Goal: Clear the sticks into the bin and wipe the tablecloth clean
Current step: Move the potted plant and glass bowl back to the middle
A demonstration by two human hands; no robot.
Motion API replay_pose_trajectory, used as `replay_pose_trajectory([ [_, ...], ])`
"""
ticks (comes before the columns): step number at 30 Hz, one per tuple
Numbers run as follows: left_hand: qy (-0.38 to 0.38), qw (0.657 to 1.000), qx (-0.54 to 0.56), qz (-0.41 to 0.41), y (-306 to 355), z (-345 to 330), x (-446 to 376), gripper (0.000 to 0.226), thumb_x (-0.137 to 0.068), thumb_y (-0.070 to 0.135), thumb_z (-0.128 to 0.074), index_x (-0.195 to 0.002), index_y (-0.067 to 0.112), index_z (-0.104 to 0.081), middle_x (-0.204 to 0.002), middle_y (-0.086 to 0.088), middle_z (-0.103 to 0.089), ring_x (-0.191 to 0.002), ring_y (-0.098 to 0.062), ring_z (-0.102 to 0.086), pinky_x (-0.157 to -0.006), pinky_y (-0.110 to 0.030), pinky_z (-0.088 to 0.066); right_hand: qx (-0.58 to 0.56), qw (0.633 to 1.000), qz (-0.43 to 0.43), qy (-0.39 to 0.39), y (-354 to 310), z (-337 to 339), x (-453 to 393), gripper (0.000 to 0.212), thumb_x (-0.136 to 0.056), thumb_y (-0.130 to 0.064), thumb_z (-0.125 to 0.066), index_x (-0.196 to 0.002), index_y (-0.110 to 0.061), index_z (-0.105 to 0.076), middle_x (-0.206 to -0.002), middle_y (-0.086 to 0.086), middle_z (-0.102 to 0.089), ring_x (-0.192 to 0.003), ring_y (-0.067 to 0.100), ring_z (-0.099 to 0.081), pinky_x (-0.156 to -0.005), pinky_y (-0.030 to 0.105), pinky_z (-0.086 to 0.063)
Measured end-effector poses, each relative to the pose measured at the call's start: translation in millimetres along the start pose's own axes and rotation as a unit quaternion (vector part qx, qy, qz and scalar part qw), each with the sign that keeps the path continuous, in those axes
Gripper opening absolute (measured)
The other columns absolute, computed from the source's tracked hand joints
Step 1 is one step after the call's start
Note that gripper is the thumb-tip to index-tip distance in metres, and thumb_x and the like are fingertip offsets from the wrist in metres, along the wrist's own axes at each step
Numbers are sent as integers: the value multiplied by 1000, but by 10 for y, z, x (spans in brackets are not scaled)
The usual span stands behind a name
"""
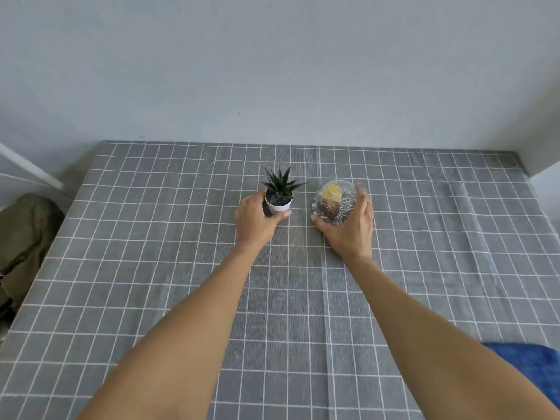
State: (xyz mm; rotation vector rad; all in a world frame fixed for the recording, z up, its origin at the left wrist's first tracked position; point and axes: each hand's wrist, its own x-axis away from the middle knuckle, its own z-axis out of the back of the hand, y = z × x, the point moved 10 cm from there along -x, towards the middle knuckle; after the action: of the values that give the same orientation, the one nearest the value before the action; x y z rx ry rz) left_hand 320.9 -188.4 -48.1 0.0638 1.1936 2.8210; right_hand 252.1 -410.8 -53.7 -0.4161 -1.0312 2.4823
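A grey tablecloth with a white grid covers the table. My left hand is wrapped around a small white pot holding a spiky green plant, near the table's middle. My right hand grips a clear glass bowl with yellow and brown snacks inside, just right of the pot. Both stand on the cloth. A blue cloth lies at the table's near right edge, partly cut off by the frame. No sticks and no bin are in view.
A grey wall runs behind the table. An olive-green bag sits off the table's left side. A white ledge juts in at the far right corner.
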Motion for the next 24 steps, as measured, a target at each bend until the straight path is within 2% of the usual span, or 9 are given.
replay_pose_trajectory([
  [7, -7, 1000, 11, 6, 79, -102, -41, 50, -71, 41, -79, -110, 17, -60, -110, 1, -66, -105, -22, -57, -92, -44, -44, 0, 1000, 22, -14, -28, -33, -28, 107, -62, -50, -81, -142, -17, -20, -143, 13, -36, -133, 32, -34, -105, 47, -35],
  [24, -14, 1000, -4, -4, 117, -122, -17, 50, -74, 37, -79, -115, 18, -57, -117, 0, -64, -111, -24, -57, -95, -47, -43, 15, 999, -3, -31, 16, -41, -86, 113, -59, -61, -78, -143, -20, -15, -147, 14, -31, -136, 34, -29, -109, 51, -33],
])
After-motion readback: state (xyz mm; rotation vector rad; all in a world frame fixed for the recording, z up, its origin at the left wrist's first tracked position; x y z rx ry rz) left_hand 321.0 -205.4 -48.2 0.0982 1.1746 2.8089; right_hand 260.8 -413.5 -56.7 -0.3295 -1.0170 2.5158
